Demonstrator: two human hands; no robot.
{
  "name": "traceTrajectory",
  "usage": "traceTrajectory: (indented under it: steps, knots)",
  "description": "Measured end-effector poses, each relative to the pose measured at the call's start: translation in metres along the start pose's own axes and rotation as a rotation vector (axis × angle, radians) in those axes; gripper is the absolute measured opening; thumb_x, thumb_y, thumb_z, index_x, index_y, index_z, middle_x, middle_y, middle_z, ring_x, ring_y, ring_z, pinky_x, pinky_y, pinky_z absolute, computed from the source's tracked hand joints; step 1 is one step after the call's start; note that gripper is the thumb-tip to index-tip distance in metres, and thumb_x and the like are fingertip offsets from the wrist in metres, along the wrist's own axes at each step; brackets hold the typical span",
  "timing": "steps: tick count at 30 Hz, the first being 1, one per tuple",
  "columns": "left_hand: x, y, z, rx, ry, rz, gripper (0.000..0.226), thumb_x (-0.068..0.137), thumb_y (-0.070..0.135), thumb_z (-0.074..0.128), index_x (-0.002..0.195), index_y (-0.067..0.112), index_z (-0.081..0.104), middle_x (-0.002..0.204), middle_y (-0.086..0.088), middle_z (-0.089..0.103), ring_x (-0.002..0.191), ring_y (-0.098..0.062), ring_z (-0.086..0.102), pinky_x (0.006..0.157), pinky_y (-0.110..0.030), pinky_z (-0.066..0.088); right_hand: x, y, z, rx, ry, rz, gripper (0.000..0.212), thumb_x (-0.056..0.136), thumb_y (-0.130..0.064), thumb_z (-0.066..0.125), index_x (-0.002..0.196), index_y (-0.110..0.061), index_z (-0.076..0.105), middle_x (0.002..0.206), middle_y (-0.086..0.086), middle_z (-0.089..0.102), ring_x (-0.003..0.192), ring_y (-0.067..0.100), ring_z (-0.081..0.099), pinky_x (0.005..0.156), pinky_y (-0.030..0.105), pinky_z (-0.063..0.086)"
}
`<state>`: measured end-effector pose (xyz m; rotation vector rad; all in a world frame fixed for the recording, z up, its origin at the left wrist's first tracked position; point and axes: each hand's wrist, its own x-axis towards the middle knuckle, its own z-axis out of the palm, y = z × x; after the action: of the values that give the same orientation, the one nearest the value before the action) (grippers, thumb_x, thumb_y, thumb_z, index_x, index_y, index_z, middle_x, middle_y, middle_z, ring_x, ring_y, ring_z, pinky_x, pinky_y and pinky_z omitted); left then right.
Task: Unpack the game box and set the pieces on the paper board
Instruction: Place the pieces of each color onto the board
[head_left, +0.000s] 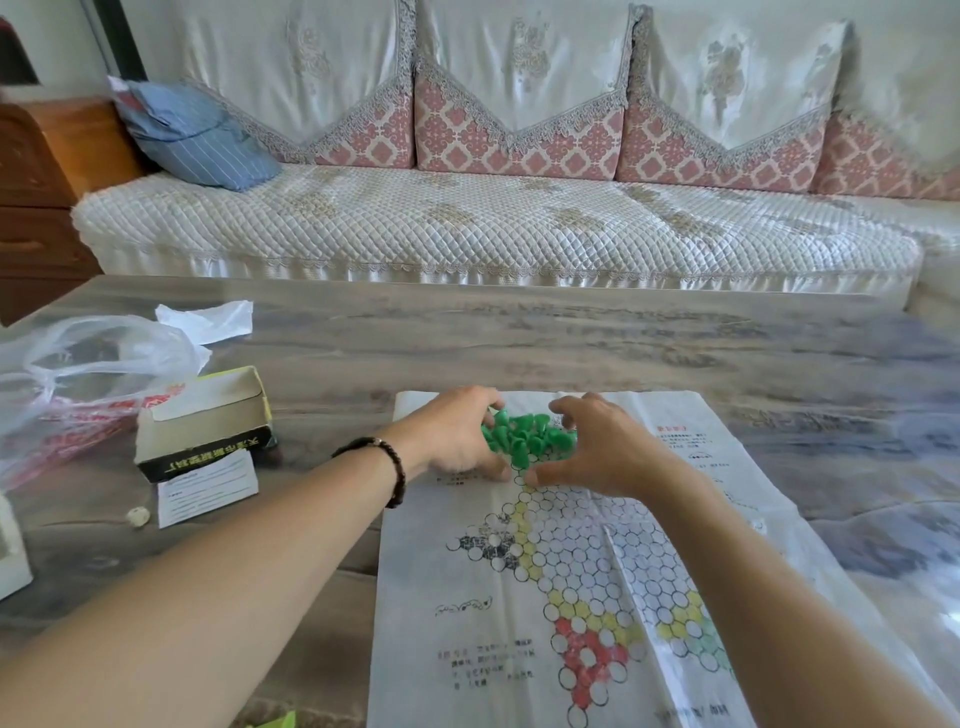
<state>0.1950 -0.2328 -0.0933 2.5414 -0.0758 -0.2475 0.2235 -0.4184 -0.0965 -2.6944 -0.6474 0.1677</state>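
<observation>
A paper board (571, 561) printed with a star of circles lies flat on the table in front of me. At its far end sits a heap of several green pieces (524, 439). My left hand (457, 439) cups the heap from the left, fingers curled around it. My right hand (597, 447) cups it from the right, and my thumbs nearly meet below the heap. The open game box (208, 421) lies on its side to the left of the board, its flap pulled out.
A white dice (138, 517) and a printed slip (208, 491) lie by the box. Clear plastic bags (88, 374) are heaped at the table's left. A white object (10, 551) stands at the left edge. A covered sofa (493, 218) runs behind the table.
</observation>
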Motion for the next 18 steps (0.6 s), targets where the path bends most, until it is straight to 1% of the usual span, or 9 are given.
traceTrajectory:
  steps: [3, 6, 8, 10, 11, 12, 14, 16, 18]
  knots:
    - [0.01, 0.003, 0.003, -0.052, 0.0, 0.041, 0.085, 0.066, 0.023, 0.087, 0.14, 0.021, 0.044, 0.129, 0.003, 0.053, 0.101, -0.013, 0.052, 0.084, -0.026, 0.037, 0.008, 0.001, 0.005, 0.002, 0.066, -0.002, 0.076, 0.075, -0.05, 0.074, 0.137, -0.015, 0.045, 0.128, 0.005, 0.052, 0.11, 0.02, 0.053, 0.092, 0.033, 0.045]
    - [0.008, 0.002, 0.001, -0.032, 0.073, 0.099, 0.083, 0.065, 0.025, 0.088, 0.138, 0.024, 0.046, 0.126, 0.002, 0.049, 0.096, -0.015, 0.053, 0.079, -0.026, 0.038, 0.015, 0.004, 0.005, 0.011, 0.107, -0.022, 0.061, 0.08, -0.045, 0.071, 0.13, -0.015, 0.053, 0.121, 0.004, 0.057, 0.1, 0.016, 0.054, 0.083, 0.028, 0.044]
    - [0.004, -0.001, -0.004, 0.033, 0.133, 0.104, 0.096, 0.059, 0.038, 0.089, 0.141, 0.024, 0.042, 0.128, 0.0, 0.043, 0.105, -0.017, 0.051, 0.081, -0.029, 0.041, 0.014, 0.008, 0.001, 0.084, 0.072, -0.028, 0.067, 0.077, -0.043, 0.074, 0.133, -0.015, 0.05, 0.122, 0.002, 0.057, 0.099, 0.013, 0.051, 0.081, 0.024, 0.039]
    - [0.001, -0.004, -0.006, 0.172, 0.122, 0.028, 0.115, 0.051, 0.059, 0.086, 0.144, 0.019, 0.033, 0.136, -0.004, 0.036, 0.117, -0.022, 0.047, 0.088, -0.034, 0.043, 0.009, 0.011, -0.005, 0.119, 0.006, -0.037, 0.079, 0.072, -0.041, 0.079, 0.139, -0.017, 0.044, 0.126, 0.0, 0.055, 0.103, 0.011, 0.048, 0.084, 0.023, 0.037]
    - [0.001, -0.005, -0.006, 0.225, 0.096, -0.021, 0.119, 0.048, 0.066, 0.083, 0.143, 0.016, 0.032, 0.138, -0.006, 0.035, 0.119, -0.024, 0.046, 0.087, -0.035, 0.042, 0.007, 0.013, -0.007, 0.117, -0.026, -0.037, 0.084, 0.07, -0.04, 0.081, 0.141, -0.017, 0.041, 0.128, -0.001, 0.053, 0.105, 0.012, 0.048, 0.087, 0.024, 0.037]
    - [0.003, -0.005, -0.005, 0.243, 0.066, -0.057, 0.117, 0.048, 0.068, 0.082, 0.14, 0.015, 0.034, 0.137, -0.006, 0.036, 0.118, -0.025, 0.047, 0.084, -0.034, 0.041, 0.005, 0.014, -0.009, 0.11, -0.054, -0.031, 0.089, 0.068, -0.038, 0.082, 0.143, -0.017, 0.039, 0.13, -0.001, 0.052, 0.106, 0.013, 0.048, 0.088, 0.024, 0.037]
    - [0.008, -0.003, -0.004, 0.191, 0.024, -0.071, 0.099, 0.052, 0.062, 0.084, 0.131, 0.016, 0.046, 0.13, -0.005, 0.044, 0.113, -0.023, 0.049, 0.084, -0.033, 0.042, 0.004, 0.015, -0.012, 0.087, -0.085, -0.022, 0.093, 0.067, -0.036, 0.084, 0.144, -0.016, 0.037, 0.132, 0.0, 0.051, 0.103, 0.014, 0.051, 0.089, 0.025, 0.037]
    - [0.014, 0.003, -0.003, 0.115, 0.015, -0.033, 0.081, 0.058, 0.051, 0.086, 0.123, 0.016, 0.055, 0.122, -0.003, 0.051, 0.109, -0.022, 0.052, 0.09, -0.037, 0.045, 0.005, 0.015, -0.012, 0.077, -0.079, -0.023, 0.087, 0.069, -0.033, 0.083, 0.143, -0.015, 0.04, 0.131, 0.001, 0.053, 0.1, 0.015, 0.053, 0.086, 0.025, 0.038]
    - [0.02, 0.007, -0.003, 0.065, 0.012, 0.004, 0.072, 0.062, 0.041, 0.087, 0.124, 0.017, 0.058, 0.123, 0.0, 0.057, 0.108, -0.019, 0.054, 0.09, -0.033, 0.045, 0.008, 0.013, -0.011, 0.089, -0.051, -0.029, 0.079, 0.071, -0.03, 0.082, 0.139, -0.014, 0.045, 0.127, 0.001, 0.056, 0.097, 0.014, 0.055, 0.083, 0.024, 0.04]
